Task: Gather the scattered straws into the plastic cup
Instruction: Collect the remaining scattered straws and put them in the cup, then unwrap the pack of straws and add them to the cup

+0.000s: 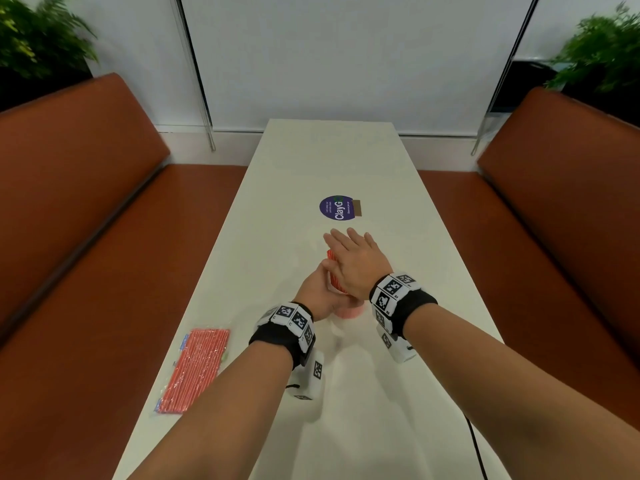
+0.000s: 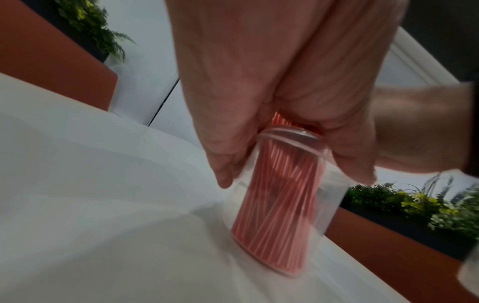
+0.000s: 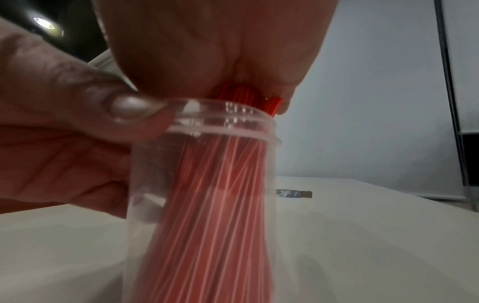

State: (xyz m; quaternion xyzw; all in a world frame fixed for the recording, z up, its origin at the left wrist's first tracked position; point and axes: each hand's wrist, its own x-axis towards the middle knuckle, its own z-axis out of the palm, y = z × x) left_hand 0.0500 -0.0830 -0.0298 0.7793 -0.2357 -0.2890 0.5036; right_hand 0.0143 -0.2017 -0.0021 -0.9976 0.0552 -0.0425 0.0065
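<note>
Fingers, ours on the right hand [image 1: 353, 261]: we keep them straight and spread, palm flat on top of the straw ends, curled round nothing.
Fingers, ours on the left hand [image 1: 317, 292]: we wrap them round the plastic cup [image 2: 282, 196] near its rim; the right wrist view shows our thumb [image 3: 129, 108] against the rim.
Plastic cup: clear, tilted, its base on the surface [image 1: 332, 161]; it sits between our two hands.
Straws [image 3: 215, 205]: red and white, a dense bundle standing inside the cup, their tops poking just above the rim and touching our right palm.
Packet of straws [image 1: 195, 368]: a clear wrapper full of red straws, lying flat near the surface's left edge, beside our left forearm and apart from the cup.
Sticker [image 1: 335, 208]: round and purple, stuck to the surface beyond our right hand.
Wrist bands [image 1: 394, 292]: black straps with black-and-white marker blocks on both our wrists.
Benches [image 1: 79, 209]: brown upholstered seats on either side of the surface.
Plants [image 1: 602, 53]: green foliage behind each bench back.
</note>
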